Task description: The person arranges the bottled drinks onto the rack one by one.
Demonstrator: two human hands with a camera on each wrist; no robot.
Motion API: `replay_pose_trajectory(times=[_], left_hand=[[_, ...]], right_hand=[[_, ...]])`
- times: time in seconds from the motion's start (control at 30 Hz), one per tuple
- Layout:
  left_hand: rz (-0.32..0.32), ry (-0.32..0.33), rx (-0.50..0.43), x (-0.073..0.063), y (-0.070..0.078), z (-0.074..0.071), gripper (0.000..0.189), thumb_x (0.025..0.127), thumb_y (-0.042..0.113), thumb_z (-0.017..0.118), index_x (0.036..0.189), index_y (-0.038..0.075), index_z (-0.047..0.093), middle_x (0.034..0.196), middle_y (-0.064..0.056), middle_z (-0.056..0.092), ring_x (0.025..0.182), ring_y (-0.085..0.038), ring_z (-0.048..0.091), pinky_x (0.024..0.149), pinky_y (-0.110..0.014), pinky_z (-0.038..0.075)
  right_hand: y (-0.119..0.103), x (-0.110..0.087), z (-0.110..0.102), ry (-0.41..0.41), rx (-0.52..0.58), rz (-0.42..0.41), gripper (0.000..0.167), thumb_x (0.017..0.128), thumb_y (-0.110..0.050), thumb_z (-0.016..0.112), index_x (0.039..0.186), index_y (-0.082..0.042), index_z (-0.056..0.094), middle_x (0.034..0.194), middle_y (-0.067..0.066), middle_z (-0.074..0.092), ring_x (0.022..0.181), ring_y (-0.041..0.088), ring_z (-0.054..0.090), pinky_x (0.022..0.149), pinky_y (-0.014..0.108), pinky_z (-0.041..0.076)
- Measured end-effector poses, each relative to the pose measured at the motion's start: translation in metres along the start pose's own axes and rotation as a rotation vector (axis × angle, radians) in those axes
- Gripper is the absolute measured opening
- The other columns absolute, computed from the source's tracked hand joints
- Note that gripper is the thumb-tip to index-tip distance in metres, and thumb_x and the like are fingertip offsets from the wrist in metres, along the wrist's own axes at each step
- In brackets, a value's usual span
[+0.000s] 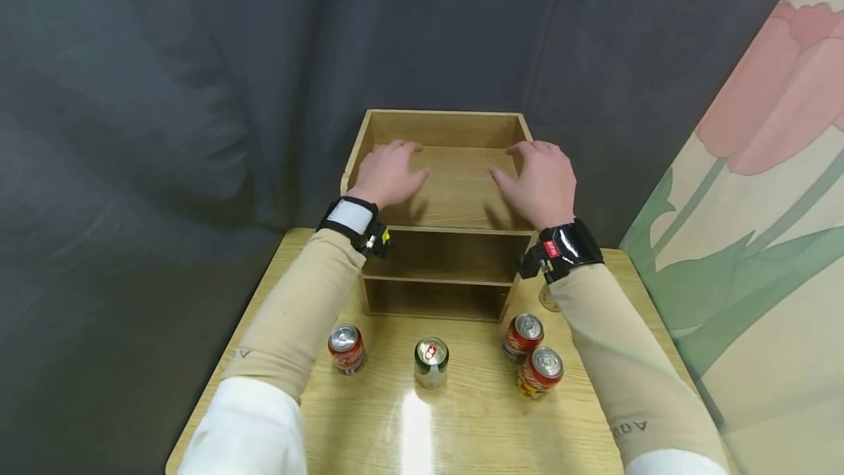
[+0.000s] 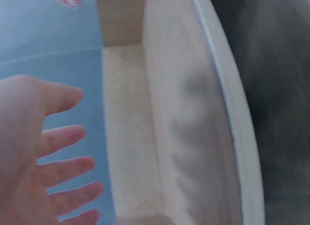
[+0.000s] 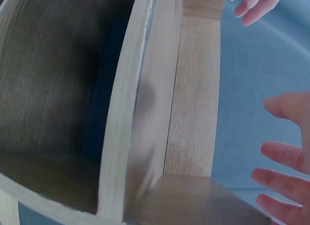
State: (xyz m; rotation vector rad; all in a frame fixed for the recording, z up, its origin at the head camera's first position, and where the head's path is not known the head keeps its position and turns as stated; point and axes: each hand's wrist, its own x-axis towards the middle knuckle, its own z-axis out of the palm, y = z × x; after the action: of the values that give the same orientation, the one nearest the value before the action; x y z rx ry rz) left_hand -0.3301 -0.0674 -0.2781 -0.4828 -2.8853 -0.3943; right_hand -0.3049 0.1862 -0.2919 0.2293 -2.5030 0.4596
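A small wooden shelf unit (image 1: 442, 281) stands at the back of the table, its top level a shallow tray with raised sides. Over the left part of that tray hovers my left hand (image 1: 389, 173), fingers spread and holding nothing. My right hand (image 1: 542, 180) is over the tray's right side, thumb and fingers apart, likewise holding nothing. In the left wrist view the left fingers (image 2: 68, 168) are loosely extended beside the wooden boards. The right wrist view shows the right fingers (image 3: 283, 179) apart from the wood.
In front of the shelf stand a red can (image 1: 347, 349) at left and a green and white can (image 1: 431, 363) in the middle. Two red cans, one nearer (image 1: 540, 373) and one behind (image 1: 523, 337), stand at right. Another can (image 1: 549, 299) is partly hidden by my right forearm.
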Motion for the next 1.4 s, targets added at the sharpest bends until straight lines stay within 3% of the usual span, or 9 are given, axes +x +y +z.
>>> replay_pose_trajectory(times=[0.1,0.3,0.63,0.8,1.03,1.17,1.3,1.4], left_hand=[[0.026,0.016,-0.032,-0.01,0.001,-0.007,0.055,0.104,0.046,0.053,0.15,0.016,0.05,0.152,-0.011,0.048,0.132,-0.034,0.05,0.102,-0.049,0.044],[0.119,0.112,-0.08,-0.039,0.0,-0.02,0.054,0.103,0.045,0.056,0.147,0.014,0.054,0.15,-0.008,0.05,0.138,-0.026,0.046,0.114,-0.042,0.032],[0.171,0.28,-0.238,-0.105,-0.006,-0.028,0.051,0.1,0.041,0.064,0.143,0.013,0.059,0.146,-0.004,0.055,0.135,-0.021,0.049,0.107,-0.043,0.04],[0.166,0.386,-0.336,-0.136,-0.016,-0.026,0.046,0.099,0.035,0.068,0.139,0.014,0.063,0.139,-0.003,0.06,0.131,-0.021,0.052,0.105,-0.044,0.042],[0.156,0.533,-0.461,-0.175,-0.033,-0.012,0.034,0.096,0.024,0.073,0.126,0.009,0.07,0.121,-0.006,0.069,0.112,-0.024,0.064,0.094,-0.046,0.049],[0.09,0.532,-0.498,-0.193,-0.046,0.0,0.027,0.096,0.021,0.074,0.119,0.008,0.073,0.113,-0.004,0.072,0.099,-0.021,0.068,0.086,-0.042,0.053],[0.0,0.468,-0.521,-0.202,-0.058,0.011,0.024,0.097,0.023,0.072,0.117,0.01,0.074,0.109,-0.002,0.074,0.093,-0.019,0.071,0.08,-0.041,0.056],[-0.063,0.402,-0.522,-0.205,-0.065,0.021,0.025,0.098,0.027,0.07,0.117,0.011,0.073,0.108,-0.002,0.074,0.091,-0.02,0.071,0.081,-0.044,0.056]], right_hand=[[0.003,-0.006,-0.003,-0.002,0.056,0.033,0.047,0.092,-0.04,0.072,0.12,-0.002,0.069,0.126,0.019,0.064,0.128,0.039,0.049,0.103,0.053,0.039],[0.009,-0.021,-0.01,-0.001,0.183,0.115,0.057,0.094,-0.043,0.07,0.135,-0.004,0.061,0.142,0.018,0.053,0.131,0.038,0.046,0.1,0.056,0.041],[0.024,-0.049,0.002,-0.007,0.422,0.277,0.079,0.094,-0.051,0.068,0.149,-0.002,0.042,0.138,0.021,0.054,0.123,0.038,0.053,0.096,0.055,0.044],[0.03,-0.062,0.017,-0.028,0.467,0.339,0.072,0.094,-0.05,0.067,0.144,-0.001,0.047,0.131,0.023,0.06,0.116,0.039,0.06,0.089,0.054,0.049],[0.036,-0.075,0.04,-0.006,0.48,0.321,0.058,0.099,-0.039,0.064,0.139,0.001,0.053,0.121,0.028,0.065,0.108,0.044,0.064,0.086,0.057,0.05],[0.038,-0.079,0.05,0.044,0.467,0.32,0.047,0.101,-0.034,0.06,0.13,0.003,0.057,0.114,0.03,0.067,0.105,0.048,0.064,0.085,0.06,0.048],[0.041,-0.083,0.054,0.082,0.443,0.349,0.043,0.103,-0.035,0.055,0.114,0.006,0.059,0.103,0.032,0.066,0.099,0.052,0.062,0.082,0.062,0.044],[0.043,-0.085,0.054,0.096,0.428,0.369,0.044,0.104,-0.036,0.053,0.111,0.006,0.06,0.1,0.032,0.065,0.098,0.053,0.062,0.081,0.063,0.044]])
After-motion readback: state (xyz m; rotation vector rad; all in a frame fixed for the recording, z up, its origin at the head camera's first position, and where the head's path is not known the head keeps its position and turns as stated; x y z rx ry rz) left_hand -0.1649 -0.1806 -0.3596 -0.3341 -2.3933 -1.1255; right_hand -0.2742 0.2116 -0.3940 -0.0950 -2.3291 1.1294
